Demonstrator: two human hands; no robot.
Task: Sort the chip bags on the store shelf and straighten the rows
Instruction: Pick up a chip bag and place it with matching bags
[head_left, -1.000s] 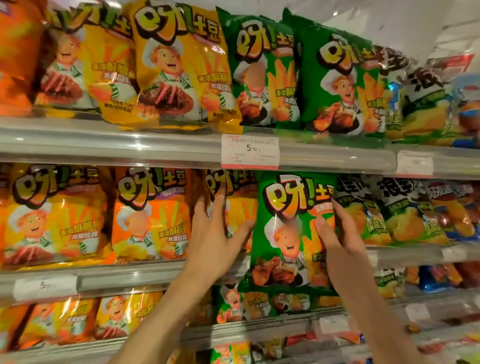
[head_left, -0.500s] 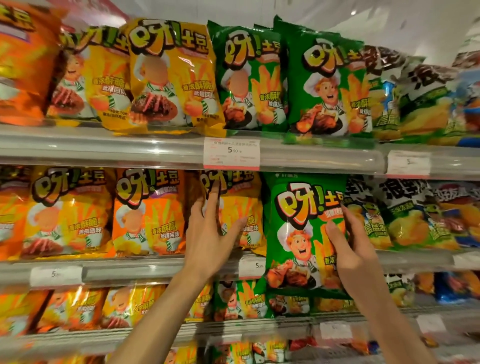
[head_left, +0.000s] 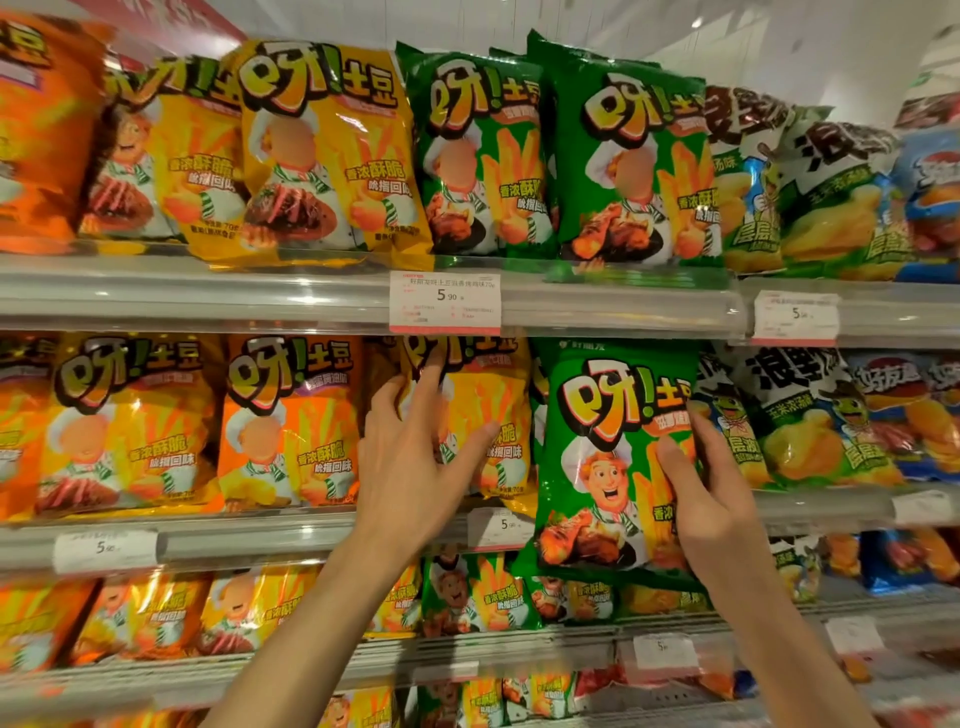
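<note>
Green chip bag, held forward of the middle shelf at 4 o'clock, is pinched at its right edge by the right hand. One-sided grip risks it twisting or slipping. Glossy, puffed, undamaged. Left hand, fingers spread, presses the yellow bag at centre; pushing could topple that row. Matching green bags stand at 1 o'clock above.

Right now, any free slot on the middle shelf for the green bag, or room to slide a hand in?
No bare slot shows. The green bag, gripped by the right hand, hangs in front of the middle shelf, between the yellow bag under the left hand and the white-topped bags. Whether a gap lies behind it is hidden. Bags elsewhere stand edge to edge.
</note>
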